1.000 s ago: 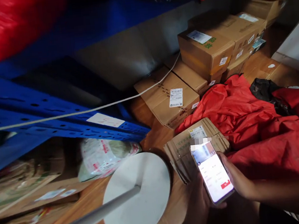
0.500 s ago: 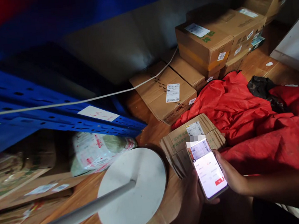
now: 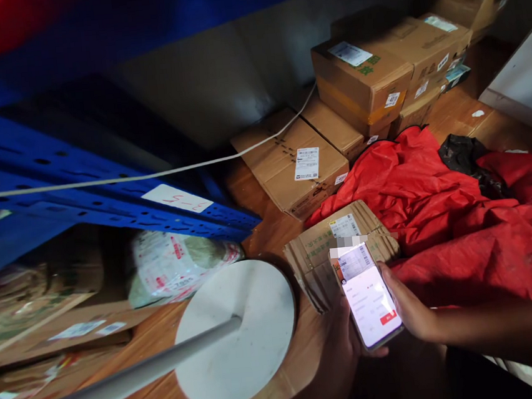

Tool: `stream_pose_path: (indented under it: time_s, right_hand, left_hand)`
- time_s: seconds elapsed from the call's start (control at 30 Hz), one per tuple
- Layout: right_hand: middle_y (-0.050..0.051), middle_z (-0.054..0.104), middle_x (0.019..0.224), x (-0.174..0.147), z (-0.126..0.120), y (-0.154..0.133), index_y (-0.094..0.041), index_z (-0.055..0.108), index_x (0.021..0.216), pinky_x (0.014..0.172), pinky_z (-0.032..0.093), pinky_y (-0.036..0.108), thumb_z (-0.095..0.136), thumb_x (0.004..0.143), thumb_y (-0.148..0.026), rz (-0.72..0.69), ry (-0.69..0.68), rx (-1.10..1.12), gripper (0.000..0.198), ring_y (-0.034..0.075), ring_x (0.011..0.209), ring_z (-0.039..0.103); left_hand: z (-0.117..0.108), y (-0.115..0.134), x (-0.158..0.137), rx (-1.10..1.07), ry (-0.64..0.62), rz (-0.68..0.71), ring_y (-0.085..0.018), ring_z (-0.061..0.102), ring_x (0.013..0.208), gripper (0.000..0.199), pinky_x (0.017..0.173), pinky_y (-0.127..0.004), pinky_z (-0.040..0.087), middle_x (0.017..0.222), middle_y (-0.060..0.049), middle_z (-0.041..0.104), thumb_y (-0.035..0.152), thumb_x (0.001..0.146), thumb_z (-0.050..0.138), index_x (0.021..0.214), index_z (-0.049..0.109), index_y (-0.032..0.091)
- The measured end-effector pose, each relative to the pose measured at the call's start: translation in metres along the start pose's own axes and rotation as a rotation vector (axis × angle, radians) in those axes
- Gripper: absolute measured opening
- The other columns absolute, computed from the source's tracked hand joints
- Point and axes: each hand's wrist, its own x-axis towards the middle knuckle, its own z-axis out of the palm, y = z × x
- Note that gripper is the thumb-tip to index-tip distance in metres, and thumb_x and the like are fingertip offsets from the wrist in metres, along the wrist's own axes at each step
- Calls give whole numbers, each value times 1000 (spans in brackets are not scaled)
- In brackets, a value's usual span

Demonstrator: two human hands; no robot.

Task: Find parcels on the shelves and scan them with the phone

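A lit smartphone [image 3: 369,302] is held upright between my two hands, low and right of centre. My left hand [image 3: 337,343] grips its left edge, in shadow. On the other side, my right hand [image 3: 410,305] closes on the right edge, with fingertips showing under the bottom. The screen has a camera picture of a label on top and a white page with a red button below. Behind the phone lies a worn cardboard box [image 3: 315,248] with a white shipping label [image 3: 344,225]; the phone covers part of it.
Red fabric [image 3: 455,206] is heaped at the right. Labelled cartons [image 3: 363,83] are stacked at the back. A blue shelf rack [image 3: 80,173] stands left, crossed by a white cable [image 3: 173,171]. A round white base [image 3: 244,364] with a slanting pole rests on the wooden floor, near a wrapped parcel [image 3: 173,265].
The view has shifted very slightly. Both hands still hold the phone over the box, in nearly the same place.
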Motion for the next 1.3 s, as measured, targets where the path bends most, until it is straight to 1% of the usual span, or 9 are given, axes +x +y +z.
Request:
stream_pose_path:
  time_s: [0.13,0.23,0.3,0.47,0.63,0.83,1.0,1.13,1.3]
  right_hand:
    - [6,71,99,-1,-1,1,-24,59,111,80,53,40,58,81,-79,101,-47,19,63,25,84,67]
    - [6,69,106,-1,-7,0,-24,60,111,89,51,41,59,84,-74,52,-56,-17,56,26,97,66]
    - [6,67,115,0,-14,-5,-25,59,119,97,47,42,64,86,-65,20,-116,-70,52,26,109,62]
    - [8,55,139,1,-33,-24,-23,38,148,110,36,46,76,79,-35,-25,-416,-274,79,28,126,51]
    - [11,49,145,1,-35,-29,-19,32,152,110,36,44,69,82,-23,-144,-503,-382,79,28,131,47]
    - [13,49,144,-2,-37,-26,-18,24,154,100,46,41,66,83,-26,-105,-510,-394,83,28,123,54]
    - [12,46,146,-12,-51,-19,-18,20,156,104,42,41,63,85,-27,-125,-502,-458,83,28,127,50]
    - [13,43,147,-21,-64,-7,-22,6,158,99,45,39,62,89,-32,-111,-536,-450,89,25,116,55]
    - [13,43,146,-27,-70,-6,-25,6,158,98,46,40,62,92,-43,-106,-489,-452,89,23,103,60]
  left_hand:
    - [1,1,-2,13,10,2,-41,66,109,78,53,-41,62,124,-19,68,62,79,66,139,48,16]
    - [2,2,-2,-6,-18,-13,-40,68,106,78,54,-40,62,122,-18,69,60,80,65,142,46,17]
    - [2,2,-1,-14,-31,-8,-40,69,103,83,51,-39,61,121,-19,69,62,78,66,143,45,16]
    - [1,5,0,17,-64,8,-39,71,96,84,49,-36,60,119,-20,70,64,79,65,142,46,13]
    - [2,7,-2,24,-101,19,-38,72,91,91,46,-33,58,115,-19,71,72,69,70,137,50,14]
    - [4,4,-3,34,-108,43,-37,72,91,95,49,-34,60,117,-18,71,73,68,70,141,44,18]
    - [4,-11,-1,27,-182,4,-39,67,106,94,50,-31,59,126,-20,67,76,71,65,141,46,16]
    - [3,-22,3,20,-222,-29,-36,70,100,86,53,-32,59,123,-18,69,71,79,60,144,43,18]
    - [10,-22,7,36,-266,-44,-33,71,97,85,53,-29,58,116,-17,72,73,77,60,139,50,16]
